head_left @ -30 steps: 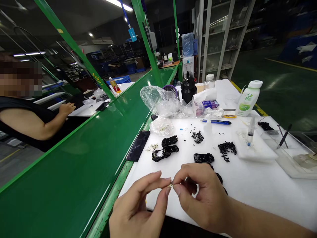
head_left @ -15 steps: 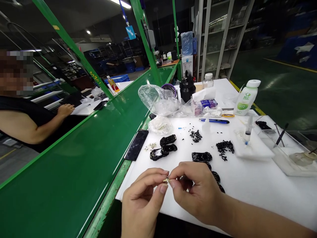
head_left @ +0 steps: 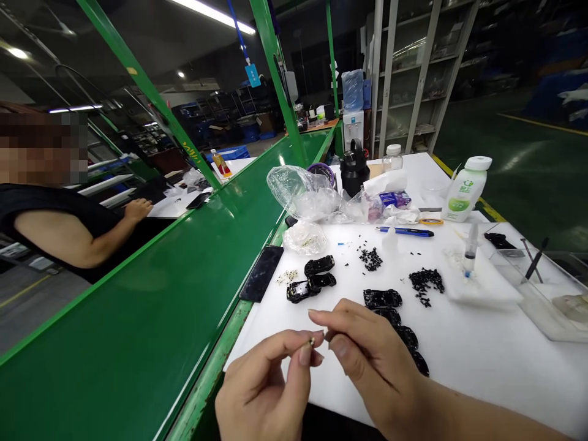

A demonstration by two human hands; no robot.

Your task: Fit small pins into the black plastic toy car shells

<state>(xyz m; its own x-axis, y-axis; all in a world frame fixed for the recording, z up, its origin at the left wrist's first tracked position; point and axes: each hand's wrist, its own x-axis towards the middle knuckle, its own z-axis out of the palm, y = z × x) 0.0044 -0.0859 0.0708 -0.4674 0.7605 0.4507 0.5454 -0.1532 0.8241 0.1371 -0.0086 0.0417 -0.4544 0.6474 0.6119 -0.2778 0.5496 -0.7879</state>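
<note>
Pale, tiny part (head_left: 312,342) at six o'clock, clamped between thumb and forefinger of the left hand (head_left: 264,384). At five, right hand (head_left: 383,367) with thumb and forefinger apart; cannot tell if gripping anything behind. Could slip if squeezed off-centre, then vanish among scattered pieces (head_left: 287,277) at eleven o'clock from the pinch.

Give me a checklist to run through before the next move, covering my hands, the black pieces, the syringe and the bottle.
1. Left hand gripping tiny pale part: ok.
2. Right hand holding anything: cannot tell.
3. Glossy black car-shaped pieces untouched by right hand: cannot tell.
4. Small loose black bits in one pile: not ok, two piles plus strays.
5. Clear blue-tipped plastic syringe on white foam slab: ok.
6. White-and-green plastic bottle capped: ok.
</note>
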